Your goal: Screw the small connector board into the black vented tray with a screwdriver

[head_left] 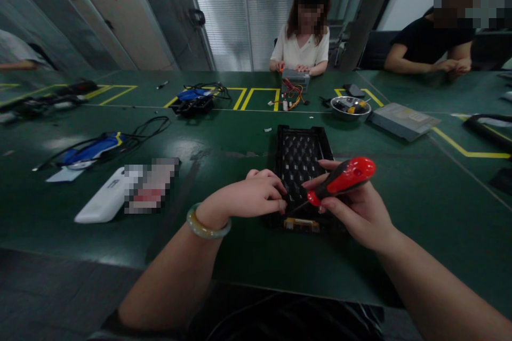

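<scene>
A black plastic casing [302,157] with a patterned inner surface lies on the table before me, a small gold-brown part [303,225] at its near end. My left hand [256,194] has its fingers curled over the casing's left edge near that end. In my right hand [356,216] is a screwdriver [344,177] with a red and black handle, tilted so its shaft points down and left. The tip reaches the near end of the casing, close to my left fingers; its exact contact point is hidden in the dark.
Left of my hands lie a white phone-like case [107,200] and a blurred-out flat item. Blue cabled tools [92,150] sit beyond. A metal bowl [350,108] of parts and a grey metal panel [404,120] stand right. A person opposite handles a grey box [296,82] with wires.
</scene>
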A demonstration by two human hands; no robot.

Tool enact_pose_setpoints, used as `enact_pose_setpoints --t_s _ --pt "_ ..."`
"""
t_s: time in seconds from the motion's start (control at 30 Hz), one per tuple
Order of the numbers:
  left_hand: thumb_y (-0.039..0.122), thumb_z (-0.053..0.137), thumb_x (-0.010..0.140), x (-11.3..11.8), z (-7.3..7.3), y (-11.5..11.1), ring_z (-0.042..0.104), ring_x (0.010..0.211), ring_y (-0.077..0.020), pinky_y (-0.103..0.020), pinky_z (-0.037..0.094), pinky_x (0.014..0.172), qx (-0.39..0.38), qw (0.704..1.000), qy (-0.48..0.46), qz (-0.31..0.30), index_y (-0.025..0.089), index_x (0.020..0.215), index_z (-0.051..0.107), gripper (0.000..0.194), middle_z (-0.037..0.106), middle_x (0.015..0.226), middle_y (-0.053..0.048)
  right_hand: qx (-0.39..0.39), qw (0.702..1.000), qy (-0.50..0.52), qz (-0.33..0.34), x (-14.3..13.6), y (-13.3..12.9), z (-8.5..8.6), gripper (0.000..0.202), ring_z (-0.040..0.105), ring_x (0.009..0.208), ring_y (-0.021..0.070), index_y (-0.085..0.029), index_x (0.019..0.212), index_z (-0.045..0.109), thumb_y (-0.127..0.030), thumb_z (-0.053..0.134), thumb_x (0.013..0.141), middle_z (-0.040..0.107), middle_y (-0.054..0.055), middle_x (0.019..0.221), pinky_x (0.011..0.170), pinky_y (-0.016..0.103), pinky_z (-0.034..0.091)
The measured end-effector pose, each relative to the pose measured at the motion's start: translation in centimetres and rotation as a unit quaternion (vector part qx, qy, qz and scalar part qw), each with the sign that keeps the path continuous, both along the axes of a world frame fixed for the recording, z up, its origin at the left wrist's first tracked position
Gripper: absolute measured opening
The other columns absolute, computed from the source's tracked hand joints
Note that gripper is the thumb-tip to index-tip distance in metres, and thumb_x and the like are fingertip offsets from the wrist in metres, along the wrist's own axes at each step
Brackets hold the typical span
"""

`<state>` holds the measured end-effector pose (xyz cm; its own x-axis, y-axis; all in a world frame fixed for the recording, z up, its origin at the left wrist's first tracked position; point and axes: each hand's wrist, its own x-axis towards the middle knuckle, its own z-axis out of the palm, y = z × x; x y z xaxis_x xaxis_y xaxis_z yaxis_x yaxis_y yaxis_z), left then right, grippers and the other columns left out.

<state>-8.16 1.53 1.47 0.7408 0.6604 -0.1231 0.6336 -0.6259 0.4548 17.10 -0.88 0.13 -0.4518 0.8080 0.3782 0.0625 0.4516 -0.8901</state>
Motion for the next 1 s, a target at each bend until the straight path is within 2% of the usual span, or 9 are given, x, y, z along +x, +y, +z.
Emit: enact_pose_setpoints --t_s 0.1,0.17,0.23,0.33,0.43,0.6,0.77,0.87,1.0 --pt "0.039 0.051 0.097 0.1 0.3 -0.1 0.043 0.123 -0.0242 -0.042 0.020 0.103 -0.002 1.000 0.001 0.003 0.032 0.089 0.078 0.029 0.068 0.122 0.004 -0.018 1.000 -0.021 -0.009 -0.8 0.2 1.6 0.044 0.069 0.093 0.0170 -0.028 0.128 0.050 -0.030 0.069 0.088 0.070 0.002 0.109 0.082 0.032 0.057" --pt "0.038 0.052 0.096 0.2 0.4 -0.1 0.043 0.124 -0.0248 -0.043 0.019 0.103 -0.005 1.000 0.000 0.005 0.030 0.088 0.078 0.028 0.068 0.122 0.003 -0.002 0.997 -0.074 -0.025 -1.4 0.4 2.9 0.032 0.069 0.094 0.0183 -0.025 0.111 0.059 -0.035 0.074 0.084 0.070 0.001 0.103 0.085 0.034 0.056" --pt "0.038 0.053 0.095 0.2 0.3 -0.2 0.044 0.124 -0.0248 -0.043 0.021 0.102 -0.009 1.000 -0.003 0.012 0.029 0.086 0.077 0.027 0.069 0.121 0.003 0.014 0.988 -0.147 -0.034 -2.1 0.6 4.3 0.028 0.068 0.090 0.0193 -0.024 0.101 0.061 -0.042 0.074 0.082 0.070 0.001 0.098 0.081 0.035 0.056" --pt "0.038 0.055 0.093 0.2 0.1 -0.3 0.047 0.120 -0.0245 -0.042 0.025 0.099 -0.002 0.999 -0.010 0.032 0.025 0.083 0.075 0.026 0.072 0.112 0.001 0.033 0.970 -0.238 -0.032 -3.3 1.0 6.2 0.032 0.067 0.083 0.0200 -0.024 0.103 0.059 -0.046 0.072 0.082 0.070 0.000 0.095 0.073 0.036 0.056" --pt "0.037 0.055 0.093 0.1 0.0 -0.3 0.048 0.117 -0.0250 -0.041 0.028 0.095 0.004 0.999 -0.012 0.036 0.023 0.078 0.073 0.027 0.073 0.100 0.001 0.050 0.962 -0.266 -0.029 -4.6 1.3 7.4 0.030 0.065 0.081 0.0194 -0.024 0.107 0.056 -0.043 0.067 0.086 0.069 0.001 0.096 0.071 0.036 0.055" --pt "0.036 0.054 0.093 0.0 0.1 -0.4 0.049 0.118 -0.0253 -0.040 0.030 0.096 0.002 0.999 -0.011 0.032 0.021 0.078 0.073 0.028 0.073 0.097 -0.001 0.066 0.962 -0.265 -0.013 -5.3 1.2 7.9 0.026 0.064 0.084 0.0190 -0.023 0.111 0.054 -0.039 0.060 0.091 0.068 0.002 0.100 0.073 0.034 0.053" --pt "0.038 0.056 0.092 -0.1 -0.7 -0.3 0.051 0.118 -0.0253 -0.042 0.032 0.097 0.030 0.998 -0.030 0.049 0.022 0.095 0.073 0.023 0.071 0.108 -0.003 0.095 0.963 -0.253 0.020 -4.8 1.3 7.6 0.027 0.064 0.086 0.0178 -0.021 0.110 0.055 -0.036 0.064 0.088 0.067 0.002 0.102 0.073 0.031 0.050" --pt "0.038 0.056 0.092 -0.2 -1.0 -0.3 0.050 0.119 -0.0257 -0.041 0.032 0.097 0.035 0.998 -0.041 0.042 0.021 0.096 0.072 0.023 0.071 0.106 -0.003 0.115 0.961 -0.249 0.015 -4.6 1.4 7.4 0.031 0.063 0.081 0.0163 -0.021 0.105 0.055 -0.041 0.069 0.085 0.067 0.001 0.096 0.069 0.028 0.049" --pt "0.034 0.056 0.092 -0.2 -0.6 -0.4 0.053 0.112 -0.0234 -0.038 0.034 0.096 0.032 0.997 -0.058 0.033 0.018 0.086 0.071 0.022 0.070 0.097 -0.004 0.139 0.961 -0.238 -0.004 -4.7 1.6 7.2 0.043 0.062 0.075 0.0147 -0.022 0.103 0.054 -0.051 0.074 0.079 0.066 -0.002 0.089 0.064 0.025 0.047"
